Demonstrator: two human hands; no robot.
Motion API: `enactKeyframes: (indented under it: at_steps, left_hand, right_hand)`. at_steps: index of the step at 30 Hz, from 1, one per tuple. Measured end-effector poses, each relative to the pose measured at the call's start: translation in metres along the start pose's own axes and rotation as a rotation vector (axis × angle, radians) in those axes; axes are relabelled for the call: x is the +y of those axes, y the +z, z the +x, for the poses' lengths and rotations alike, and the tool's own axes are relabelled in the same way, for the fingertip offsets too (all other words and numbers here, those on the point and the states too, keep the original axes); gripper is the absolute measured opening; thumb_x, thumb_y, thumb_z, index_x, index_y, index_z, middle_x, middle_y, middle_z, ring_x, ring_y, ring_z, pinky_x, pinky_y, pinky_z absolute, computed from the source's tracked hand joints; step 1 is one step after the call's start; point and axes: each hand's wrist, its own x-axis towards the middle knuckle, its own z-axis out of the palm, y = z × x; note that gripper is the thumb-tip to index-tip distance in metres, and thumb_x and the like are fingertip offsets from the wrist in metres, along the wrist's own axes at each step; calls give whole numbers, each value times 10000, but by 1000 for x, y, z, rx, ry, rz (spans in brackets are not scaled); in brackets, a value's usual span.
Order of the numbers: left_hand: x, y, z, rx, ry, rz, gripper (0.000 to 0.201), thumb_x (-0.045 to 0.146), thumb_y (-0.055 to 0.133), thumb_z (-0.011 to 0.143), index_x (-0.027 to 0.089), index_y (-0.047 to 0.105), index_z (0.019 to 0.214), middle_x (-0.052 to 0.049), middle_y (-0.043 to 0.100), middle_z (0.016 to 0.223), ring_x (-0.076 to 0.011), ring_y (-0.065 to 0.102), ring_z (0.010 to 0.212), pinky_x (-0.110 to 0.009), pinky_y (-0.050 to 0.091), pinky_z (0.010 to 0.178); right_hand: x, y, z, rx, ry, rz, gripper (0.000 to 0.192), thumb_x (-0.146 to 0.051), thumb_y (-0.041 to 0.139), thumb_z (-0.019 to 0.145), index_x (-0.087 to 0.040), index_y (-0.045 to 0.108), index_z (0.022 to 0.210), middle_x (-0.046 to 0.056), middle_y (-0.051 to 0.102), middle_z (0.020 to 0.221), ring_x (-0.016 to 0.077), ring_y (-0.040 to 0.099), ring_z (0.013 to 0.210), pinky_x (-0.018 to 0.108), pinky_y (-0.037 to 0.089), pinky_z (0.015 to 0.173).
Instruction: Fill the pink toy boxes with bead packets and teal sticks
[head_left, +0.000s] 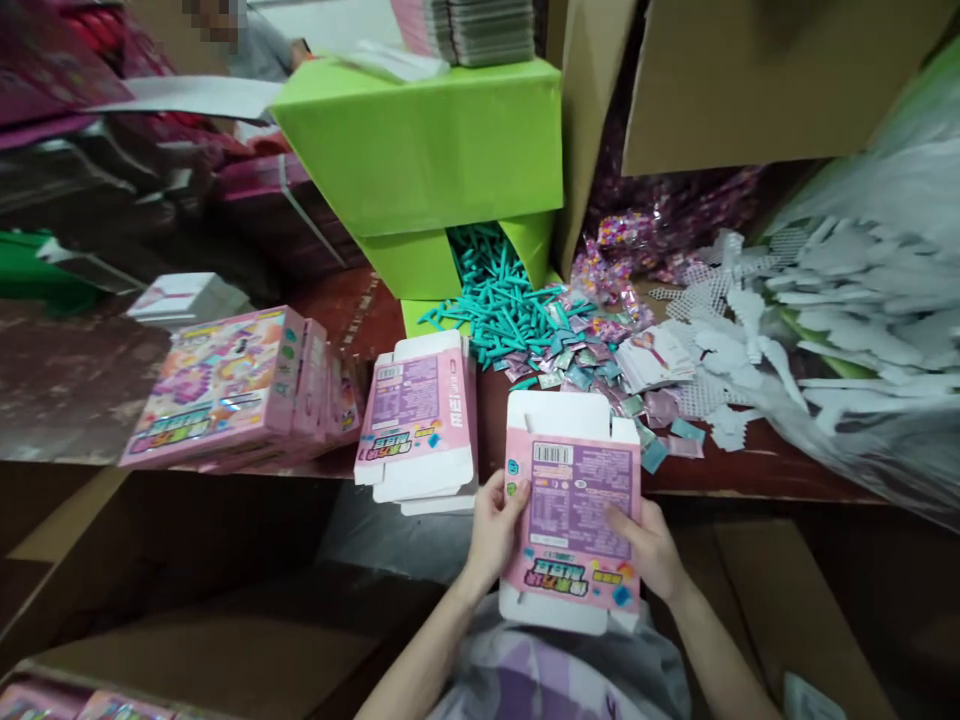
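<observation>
A flat pink printed carton (571,510) with a barcode and white end flaps is held between both hands just over the table's near edge. My left hand (495,525) grips its left side, thumb on the printed face. My right hand (651,550) grips the right side. A stack of the same flat pink cartons (420,420) lies on the table just left of it.
Finished pink boxes (229,385) stand at the left. A green box (442,150) spills teal sticks (499,300) beside small foil packets (600,345) and white cut-out pieces (825,300). Brown cardboard boxes (210,610) sit below the table edge. Another person (255,45) is at the far left.
</observation>
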Motion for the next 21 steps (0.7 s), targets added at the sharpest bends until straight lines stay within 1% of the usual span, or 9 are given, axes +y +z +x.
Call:
enactKeyframes:
  at_steps: [4,7,9,11,13,15,17,19,21]
  left_hand:
    - [-5,-2,5,-26,238,268,597,332,688,719,272,469,1271,-56,562,1244,-241,535,1136,-354,378,992]
    - [-8,-1,11,-162,221,334,381,338,656,721,245,608,1088,-34,632,1074,-245,573,980,-328,410,880]
    - [-12,3,13,-243,173,291,239,368,608,749,216,663,926,-38,653,924,-236,579,872,-320,419,805]
    - [-16,9,13,-284,87,224,285,417,507,812,194,681,779,-56,655,811,-229,578,795,-328,424,763]
    - [-20,14,13,-211,24,153,316,418,468,827,205,701,852,-63,673,858,-228,588,819,-333,433,774]
    - [-25,18,13,-80,-7,57,365,353,529,775,253,647,1106,-45,672,1025,-221,595,920,-326,441,812]
    - [-31,20,16,7,-42,-19,445,307,578,730,279,600,1174,-25,668,1036,-206,607,905,-313,456,781]
    - [-38,20,18,28,-57,-14,228,341,589,754,237,677,936,-30,681,872,-199,620,796,-311,464,722]
    - [-44,19,20,21,2,41,215,381,605,778,198,647,672,-48,677,780,-203,630,767,-321,470,728]
  right_hand:
    - [25,-7,-7,-108,66,59,319,-388,686,743,-234,683,1023,68,700,1032,251,677,905,415,535,839]
    - [33,-5,2,97,-131,73,521,-272,742,653,-290,585,1149,19,605,1243,228,618,1058,360,506,892]
    - [36,-4,13,254,-200,38,423,-298,729,656,-259,592,1054,9,646,1126,205,635,945,301,519,780]
    - [38,-4,24,340,-162,-7,219,-391,650,733,-203,596,831,7,666,842,182,617,742,267,489,643]
    - [38,-5,32,396,-130,-14,244,-426,575,775,-189,558,719,5,633,721,170,580,657,262,459,600]
    - [37,-8,36,382,-130,21,202,-374,589,739,-203,584,847,5,662,816,169,597,686,265,466,632]
    - [35,-8,38,304,-122,75,325,-326,596,719,-227,572,1027,14,678,918,170,621,723,269,475,655]
    - [36,-7,38,253,-112,89,299,-350,590,755,-199,591,1013,37,685,893,179,627,726,272,473,647]
    - [39,-6,38,294,-135,20,256,-405,599,787,-159,620,855,58,684,826,185,621,729,268,465,646]
